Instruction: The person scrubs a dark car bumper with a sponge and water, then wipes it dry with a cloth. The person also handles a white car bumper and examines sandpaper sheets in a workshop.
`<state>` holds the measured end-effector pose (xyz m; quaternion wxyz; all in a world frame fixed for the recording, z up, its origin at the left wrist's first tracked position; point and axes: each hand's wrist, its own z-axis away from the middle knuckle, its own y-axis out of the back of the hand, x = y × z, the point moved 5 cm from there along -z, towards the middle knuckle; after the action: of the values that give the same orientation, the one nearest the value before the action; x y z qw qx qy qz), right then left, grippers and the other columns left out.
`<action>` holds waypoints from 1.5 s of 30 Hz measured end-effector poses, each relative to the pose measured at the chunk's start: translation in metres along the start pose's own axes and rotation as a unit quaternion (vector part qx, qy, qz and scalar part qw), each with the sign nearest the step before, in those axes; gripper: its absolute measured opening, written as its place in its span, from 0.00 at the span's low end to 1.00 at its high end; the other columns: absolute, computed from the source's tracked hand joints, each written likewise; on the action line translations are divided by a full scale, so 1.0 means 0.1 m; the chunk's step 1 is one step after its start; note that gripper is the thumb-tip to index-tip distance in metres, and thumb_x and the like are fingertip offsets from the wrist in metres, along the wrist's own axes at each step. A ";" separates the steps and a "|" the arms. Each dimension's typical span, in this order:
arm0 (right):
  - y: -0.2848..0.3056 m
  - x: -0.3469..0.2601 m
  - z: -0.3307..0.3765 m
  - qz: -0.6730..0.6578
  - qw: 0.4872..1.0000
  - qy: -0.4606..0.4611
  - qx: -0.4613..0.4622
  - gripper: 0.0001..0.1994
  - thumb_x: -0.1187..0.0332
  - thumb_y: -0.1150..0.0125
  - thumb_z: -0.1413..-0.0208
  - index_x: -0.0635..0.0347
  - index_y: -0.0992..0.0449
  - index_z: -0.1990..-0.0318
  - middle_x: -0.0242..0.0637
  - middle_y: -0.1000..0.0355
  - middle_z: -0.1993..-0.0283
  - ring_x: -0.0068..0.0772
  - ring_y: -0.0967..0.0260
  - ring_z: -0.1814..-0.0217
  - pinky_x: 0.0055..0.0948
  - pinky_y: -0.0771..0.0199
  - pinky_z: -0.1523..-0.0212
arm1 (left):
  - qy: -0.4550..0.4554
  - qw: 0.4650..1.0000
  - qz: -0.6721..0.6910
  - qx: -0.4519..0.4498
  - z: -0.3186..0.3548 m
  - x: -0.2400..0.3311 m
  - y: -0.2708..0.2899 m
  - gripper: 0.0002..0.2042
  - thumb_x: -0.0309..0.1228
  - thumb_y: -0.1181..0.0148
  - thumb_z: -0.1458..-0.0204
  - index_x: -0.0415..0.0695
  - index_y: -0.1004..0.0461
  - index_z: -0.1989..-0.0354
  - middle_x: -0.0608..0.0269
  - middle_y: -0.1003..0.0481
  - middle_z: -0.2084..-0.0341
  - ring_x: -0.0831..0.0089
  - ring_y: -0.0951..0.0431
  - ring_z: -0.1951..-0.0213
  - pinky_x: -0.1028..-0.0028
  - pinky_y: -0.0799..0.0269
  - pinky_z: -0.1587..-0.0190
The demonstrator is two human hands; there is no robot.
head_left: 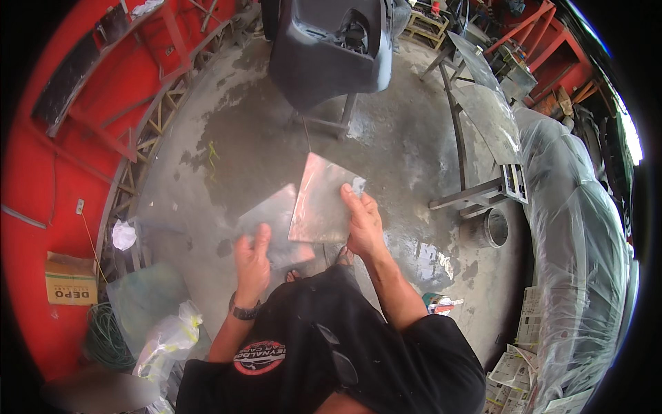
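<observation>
My left hand [252, 263], with a dark watch on its wrist, is closed on the edge of a thin, flat grey plate [272, 214], thumb on top. Closed on another thin plate is my right hand [362, 219]; this rectangular plate [318, 200] has a pinkish-grey, smeared face and a pale patch near the thumb. The right plate overlaps part of the left one. Both are held out in front of me above the floor. Their exact kind and material are unclear.
Ahead, a large black-and-grey moulded vehicle part [331, 62] rests on a stand. To the right are a metal table frame [458, 131], a bucket [495, 228] and a plastic-covered bulk [576, 248]. A cardboard box [71, 279] and coiled hose [109, 336] lie left. The concrete floor [407, 165] has wet patches.
</observation>
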<state>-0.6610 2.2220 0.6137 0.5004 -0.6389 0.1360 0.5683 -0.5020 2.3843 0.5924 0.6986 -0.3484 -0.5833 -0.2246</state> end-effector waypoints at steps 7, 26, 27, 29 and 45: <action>-0.31 -0.11 -0.02 0.303 0.930 0.197 0.061 0.18 0.59 0.54 0.28 0.68 0.26 0.57 0.36 0.28 0.68 0.26 0.35 0.66 0.31 0.32 0.62 | -0.333 0.868 -0.353 -0.103 0.24 0.34 -0.51 0.13 0.26 0.45 0.37 0.35 0.25 0.47 0.48 0.23 0.63 0.60 0.20 0.67 0.69 0.26 0.62; -0.25 -0.34 -0.25 0.371 0.906 0.199 0.035 0.19 0.60 0.50 0.31 0.70 0.31 0.68 0.53 0.34 0.74 0.38 0.36 0.73 0.41 0.33 0.68 | -0.369 0.865 -0.337 0.030 -0.06 0.34 -0.48 0.15 0.32 0.44 0.35 0.30 0.25 0.69 0.50 0.24 0.79 0.69 0.32 0.80 0.67 0.34 0.76; -0.24 -0.35 -0.26 0.319 0.914 0.237 0.078 0.19 0.59 0.50 0.31 0.70 0.31 0.68 0.53 0.34 0.74 0.36 0.37 0.72 0.41 0.33 0.68 | -0.370 0.869 -0.328 0.004 -0.02 0.27 -0.56 0.15 0.33 0.44 0.35 0.30 0.24 0.69 0.49 0.23 0.79 0.67 0.30 0.80 0.66 0.33 0.76; -0.33 -0.22 -0.06 0.453 0.866 0.210 -0.018 0.19 0.59 0.52 0.30 0.70 0.29 0.65 0.52 0.32 0.74 0.39 0.31 0.69 0.42 0.31 0.66 | -0.259 0.896 -0.361 0.007 -0.22 0.21 -0.47 0.15 0.33 0.43 0.36 0.31 0.24 0.68 0.47 0.22 0.76 0.60 0.25 0.77 0.64 0.29 0.73; 0.05 -0.06 -0.24 0.317 0.933 0.164 0.042 0.22 0.58 0.52 0.30 0.69 0.28 0.70 0.56 0.33 0.78 0.44 0.32 0.74 0.43 0.33 0.70 | -0.353 0.880 -0.310 -0.069 0.01 0.35 -0.60 0.11 0.30 0.44 0.37 0.34 0.23 0.65 0.44 0.23 0.74 0.50 0.22 0.73 0.62 0.27 0.70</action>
<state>-0.6524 2.1981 0.6130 0.2917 -0.6254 0.4354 0.5781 -0.5383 2.3483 0.6398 0.3155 -0.2533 -0.8523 -0.3316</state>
